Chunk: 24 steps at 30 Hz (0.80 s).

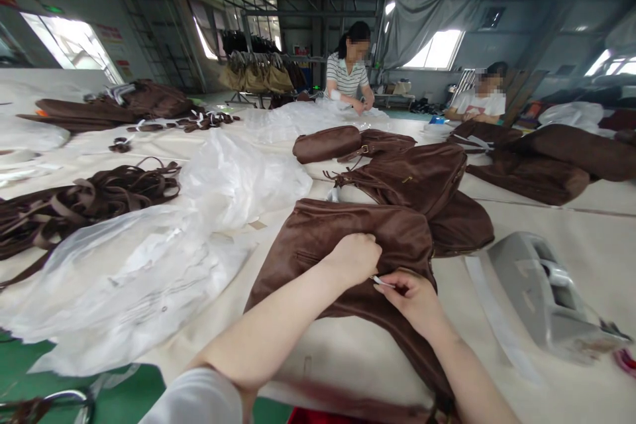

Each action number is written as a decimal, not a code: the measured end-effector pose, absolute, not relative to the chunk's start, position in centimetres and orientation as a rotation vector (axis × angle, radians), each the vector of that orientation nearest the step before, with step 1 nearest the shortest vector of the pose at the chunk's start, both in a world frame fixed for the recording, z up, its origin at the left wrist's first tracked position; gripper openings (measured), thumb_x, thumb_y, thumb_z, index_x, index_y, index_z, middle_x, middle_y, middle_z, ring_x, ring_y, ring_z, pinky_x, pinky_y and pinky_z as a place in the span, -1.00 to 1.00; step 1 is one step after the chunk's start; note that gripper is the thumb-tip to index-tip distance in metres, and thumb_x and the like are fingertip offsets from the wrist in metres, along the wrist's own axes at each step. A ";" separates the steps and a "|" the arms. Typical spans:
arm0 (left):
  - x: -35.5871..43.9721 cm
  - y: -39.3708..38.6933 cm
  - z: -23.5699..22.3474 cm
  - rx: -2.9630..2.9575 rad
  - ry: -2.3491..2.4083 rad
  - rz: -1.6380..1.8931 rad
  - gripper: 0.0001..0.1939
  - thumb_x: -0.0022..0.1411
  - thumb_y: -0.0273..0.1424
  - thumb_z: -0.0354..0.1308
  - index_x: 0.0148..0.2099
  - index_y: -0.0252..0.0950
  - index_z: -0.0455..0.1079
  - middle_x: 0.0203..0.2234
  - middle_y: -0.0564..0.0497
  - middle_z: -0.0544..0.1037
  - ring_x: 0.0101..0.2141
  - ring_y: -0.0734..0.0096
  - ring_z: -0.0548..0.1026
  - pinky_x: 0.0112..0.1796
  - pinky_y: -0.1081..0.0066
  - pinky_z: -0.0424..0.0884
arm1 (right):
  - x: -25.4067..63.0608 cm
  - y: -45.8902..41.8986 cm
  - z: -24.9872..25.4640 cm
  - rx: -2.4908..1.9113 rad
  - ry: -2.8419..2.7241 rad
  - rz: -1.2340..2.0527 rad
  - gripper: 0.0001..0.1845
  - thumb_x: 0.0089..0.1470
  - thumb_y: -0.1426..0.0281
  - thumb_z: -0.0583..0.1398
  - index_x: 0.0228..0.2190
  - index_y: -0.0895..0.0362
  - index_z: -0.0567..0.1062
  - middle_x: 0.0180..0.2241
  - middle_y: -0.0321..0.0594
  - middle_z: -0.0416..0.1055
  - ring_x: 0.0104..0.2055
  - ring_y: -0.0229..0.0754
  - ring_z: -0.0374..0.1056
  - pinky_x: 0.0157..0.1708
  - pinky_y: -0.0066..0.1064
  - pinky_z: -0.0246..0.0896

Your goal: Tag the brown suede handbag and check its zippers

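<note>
A dark brown leather-like bag (358, 225) lies flat before me, its strap running down toward the table's front edge. My left hand (355, 258) rests over the middle of the bag, fingers curled closed; whatever they grip is hidden. Close beside it, to the right, my right hand (412, 301) pinches a small white strip (383, 281) between thumb and finger. The strip's far end reaches toward my left fingertips, where a small metal-coloured bit shows, too small to name.
More brown bags (407, 175) lie behind and at right (546, 159). A grey tape dispenser (541, 298) stands right, beside a pale strip (497, 318). Clear plastic bags (149, 278) and brown straps (84, 205) cover the left. Two people (350, 73) work across the table.
</note>
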State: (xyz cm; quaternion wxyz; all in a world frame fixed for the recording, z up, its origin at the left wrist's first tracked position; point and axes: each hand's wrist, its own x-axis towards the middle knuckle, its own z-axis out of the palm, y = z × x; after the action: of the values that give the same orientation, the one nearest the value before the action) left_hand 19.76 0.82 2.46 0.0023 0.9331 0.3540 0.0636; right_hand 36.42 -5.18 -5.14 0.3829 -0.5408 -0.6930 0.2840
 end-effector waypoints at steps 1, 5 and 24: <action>20.0 0.4 2.4 2.956 1.120 0.188 -0.83 0.12 -0.36 0.20 -0.29 -0.38 0.49 -0.36 -0.11 0.50 -0.32 0.22 0.50 -0.30 0.32 0.41 | 36.4 -5.2 -5.1 -1.376 -1.771 0.728 -0.82 0.00 0.27 0.23 -0.42 0.08 0.59 -0.44 -0.26 0.52 -0.41 -0.19 0.41 -0.38 -0.40 0.31; 19.8 -0.1 2.4 2.993 1.031 0.206 -0.85 0.17 -0.40 0.14 -0.30 -0.38 0.49 -0.37 -0.12 0.50 -0.34 0.24 0.51 -0.31 0.33 0.41 | 36.6 -5.5 -4.8 -1.374 -1.853 0.695 -0.82 0.03 0.29 0.20 -0.38 0.06 0.60 -0.40 -0.24 0.52 -0.36 -0.17 0.42 -0.31 -0.37 0.33; 21.0 -1.0 1.8 3.055 0.995 0.131 -0.82 0.20 -0.55 0.03 -0.33 -0.43 0.47 -0.37 -0.19 0.49 -0.36 0.22 0.50 -0.37 0.32 0.41 | 36.6 -6.1 -4.1 -1.638 -1.697 0.430 -0.82 0.01 0.25 0.20 -0.48 0.06 0.56 -0.44 -0.24 0.53 -0.42 -0.13 0.41 -0.36 -0.34 0.28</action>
State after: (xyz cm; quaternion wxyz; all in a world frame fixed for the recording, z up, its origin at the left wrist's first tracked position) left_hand 21.03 -0.98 1.78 -0.0369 0.9494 0.3092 0.0408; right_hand 36.57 -6.11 -4.13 0.3637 -0.6364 -0.6594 0.1670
